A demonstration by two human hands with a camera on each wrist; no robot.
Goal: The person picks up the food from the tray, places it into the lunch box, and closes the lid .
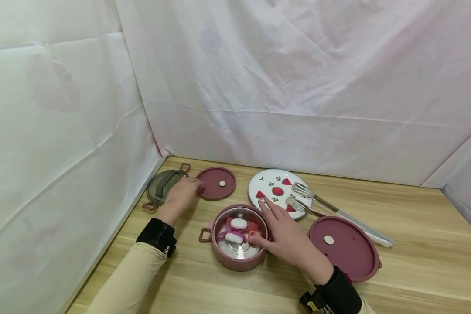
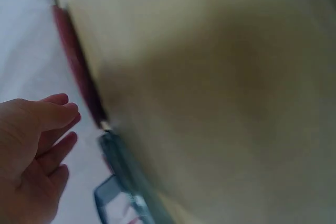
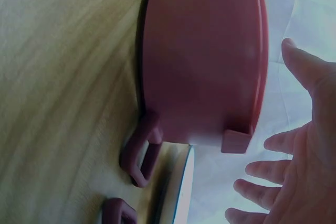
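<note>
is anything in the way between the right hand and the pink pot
Nothing visible is. The right hand is spread over the right side of the pink pot, and the right wrist view shows an open gap between them. The plate lies behind the pot.

Creased white cloth [image 1: 298,78], faintly blotched with pink, hangs behind and along both sides of a pale wood-grain table [image 1: 428,266] under soft, diffuse light.

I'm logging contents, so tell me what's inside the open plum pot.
In the pot are two white oblong pieces among pink and purplish ones. What lies beneath them, and behind the right hand, is covered.
</note>
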